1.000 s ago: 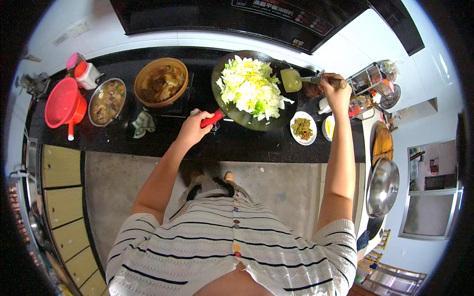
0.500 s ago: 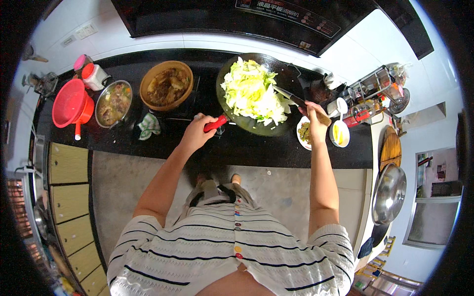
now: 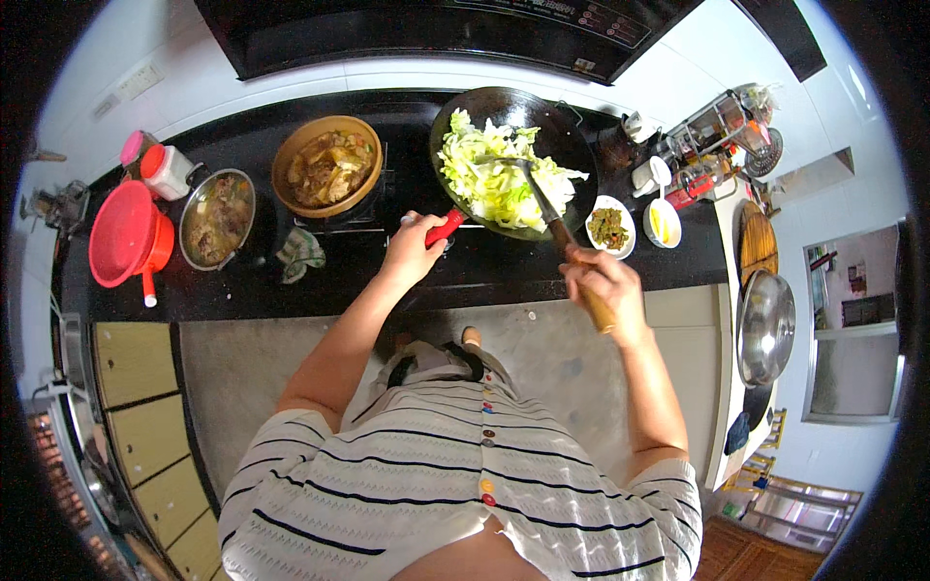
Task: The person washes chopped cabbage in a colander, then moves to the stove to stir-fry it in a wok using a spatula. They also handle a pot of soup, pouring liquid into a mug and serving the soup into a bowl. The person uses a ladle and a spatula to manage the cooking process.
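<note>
A dark wok on the stove holds a heap of chopped cabbage, pale green and white. My left hand is closed round the wok's red handle. In my right hand is a spatula with a wooden grip and a metal shaft, held slanting down into the wok. The spatula's blade lies among the cabbage, partly covered by leaves. Close beyond the right hand stands a white dish of chopped greenish-brown food, with a small white bowl of something yellow beside it.
Left of the wok are a brown clay pot of stew, a metal pot of soup, a green-white cloth and a red plastic basin. A condiment rack stands at right, near a metal lid. The range hood hangs overhead.
My right hand has come nearer and turned its grip, bringing the spatula across the cabbage. The cabbage heap has shifted and spread, baring more of the wok's far right wall.
</note>
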### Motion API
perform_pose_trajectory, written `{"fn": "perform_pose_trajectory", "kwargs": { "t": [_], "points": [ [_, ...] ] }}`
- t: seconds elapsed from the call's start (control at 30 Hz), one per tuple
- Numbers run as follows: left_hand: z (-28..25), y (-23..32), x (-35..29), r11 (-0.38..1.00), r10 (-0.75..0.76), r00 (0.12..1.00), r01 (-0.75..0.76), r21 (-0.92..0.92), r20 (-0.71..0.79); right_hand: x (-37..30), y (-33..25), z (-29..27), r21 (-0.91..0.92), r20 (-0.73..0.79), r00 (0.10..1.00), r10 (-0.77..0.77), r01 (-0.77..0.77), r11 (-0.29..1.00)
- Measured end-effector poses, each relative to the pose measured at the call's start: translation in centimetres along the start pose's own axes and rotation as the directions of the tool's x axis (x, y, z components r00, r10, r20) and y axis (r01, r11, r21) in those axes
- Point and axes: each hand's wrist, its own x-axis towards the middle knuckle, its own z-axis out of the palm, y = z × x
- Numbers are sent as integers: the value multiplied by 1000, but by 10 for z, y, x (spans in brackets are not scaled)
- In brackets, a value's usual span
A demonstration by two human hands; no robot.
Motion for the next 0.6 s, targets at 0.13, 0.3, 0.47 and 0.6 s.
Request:
{"fn": "perform_pose_trajectory", "kwargs": {
  "t": [0.13,0.3,0.47,0.6],
  "points": [
    [-6,-3,-2,1000,-21,999,21,-2,39,26,-49,-29,-165,17,1000,-5,8,986],
    [-5,-7,-1,1000,7,998,-6,-10,62,35,-52,5,-115,93,995,-33,44,992],
    [-2,-10,-1,998,43,998,-41,-50,38,33,-21,47,-180,72,997,-5,18,983],
    [-3,-8,-1,997,57,998,-57,-45,5,38,9,42,-58,-18,998,57,-58,997]
  ]
}}
